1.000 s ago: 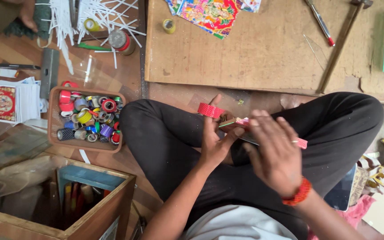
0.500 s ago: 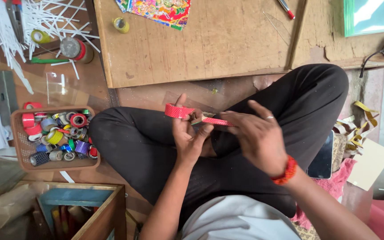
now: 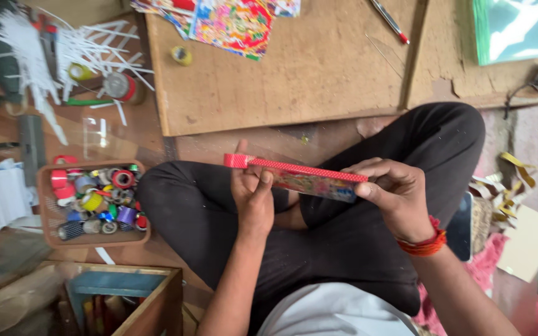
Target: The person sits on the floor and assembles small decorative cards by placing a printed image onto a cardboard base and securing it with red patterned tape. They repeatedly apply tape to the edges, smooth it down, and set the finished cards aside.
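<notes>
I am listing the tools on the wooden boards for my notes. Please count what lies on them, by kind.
Colourful printed sheets: 1 pile
Yellow tape roll: 1
Red pen: 1
Green-edged glass pane: 1
Total: 4

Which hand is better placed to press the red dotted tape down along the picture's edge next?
Probably the left hand: its thumb already sits on the red tape near the roll end, while the right hand grips and steadies the picture.
</notes>
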`<state>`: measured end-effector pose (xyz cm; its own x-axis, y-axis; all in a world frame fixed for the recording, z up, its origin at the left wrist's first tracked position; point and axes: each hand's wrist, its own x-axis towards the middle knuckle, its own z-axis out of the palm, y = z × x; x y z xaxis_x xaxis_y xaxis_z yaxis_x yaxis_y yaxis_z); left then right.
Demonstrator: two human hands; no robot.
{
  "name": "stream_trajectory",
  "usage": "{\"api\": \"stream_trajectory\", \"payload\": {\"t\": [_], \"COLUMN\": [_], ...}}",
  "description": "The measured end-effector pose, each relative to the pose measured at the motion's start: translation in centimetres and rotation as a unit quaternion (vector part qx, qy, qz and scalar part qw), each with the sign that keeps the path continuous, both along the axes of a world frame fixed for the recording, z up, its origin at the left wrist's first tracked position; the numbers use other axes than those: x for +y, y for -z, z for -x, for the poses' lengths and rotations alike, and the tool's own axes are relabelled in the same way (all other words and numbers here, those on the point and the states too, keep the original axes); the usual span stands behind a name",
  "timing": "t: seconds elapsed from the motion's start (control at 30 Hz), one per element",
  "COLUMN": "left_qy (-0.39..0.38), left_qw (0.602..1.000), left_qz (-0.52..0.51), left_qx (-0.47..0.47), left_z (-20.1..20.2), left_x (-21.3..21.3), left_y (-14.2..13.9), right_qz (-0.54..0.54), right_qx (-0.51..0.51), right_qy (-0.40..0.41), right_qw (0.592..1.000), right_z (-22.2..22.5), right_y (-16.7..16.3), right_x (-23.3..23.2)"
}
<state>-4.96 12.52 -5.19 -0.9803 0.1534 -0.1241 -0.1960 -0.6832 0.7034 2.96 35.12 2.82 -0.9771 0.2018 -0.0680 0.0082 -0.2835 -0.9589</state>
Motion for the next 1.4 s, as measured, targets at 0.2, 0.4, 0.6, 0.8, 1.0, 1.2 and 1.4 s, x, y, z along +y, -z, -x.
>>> {"api": "stream_trajectory", "payload": {"t": [0.2,0.4,0.6,0.8,1.0,1.2,1.4], "left_qy": [0.029,0.050,0.057,0.052,0.034,-0.004,-0.082], "left_qw": [0.998,0.995,0.987,0.986,0.989,0.991,0.982], "left_qz": [-0.053,-0.060,-0.119,-0.139,-0.108,-0.093,-0.085], "left_qx": [-0.027,-0.058,-0.088,-0.081,-0.096,-0.092,-0.144], "left_z": [-0.3,-0.6,-1.0,-1.2,-1.5,-0.8,1.7], "left_x": [-0.1,0.0,0.6,0.9,1.5,1.0,0.3], "left_y": [-2.4,-3.6,-3.4,-4.3,-5.5,-3.6,1.1], "right_qz": [0.262,-0.021,-0.291,-0.272,-0.461,-0.298,0.085], "right_qx": [-0.003,-0.027,0.156,0.191,0.291,0.170,-0.103], "right_qy": [-0.145,-0.015,0.083,0.169,0.266,0.189,0.139], "right_qw": [0.954,0.999,0.940,0.928,0.795,0.920,0.981], "right_z": [1.7,0.8,0.3,0.6,1.5,2.2,3.9], "right_y": [-2.5,-5.9,-6.7,-6.0,-5.2,-3.4,2.8], "right_x": [0.5,-0.4,-1.7,-2.7,-3.0,-2.8,-6.0]}}
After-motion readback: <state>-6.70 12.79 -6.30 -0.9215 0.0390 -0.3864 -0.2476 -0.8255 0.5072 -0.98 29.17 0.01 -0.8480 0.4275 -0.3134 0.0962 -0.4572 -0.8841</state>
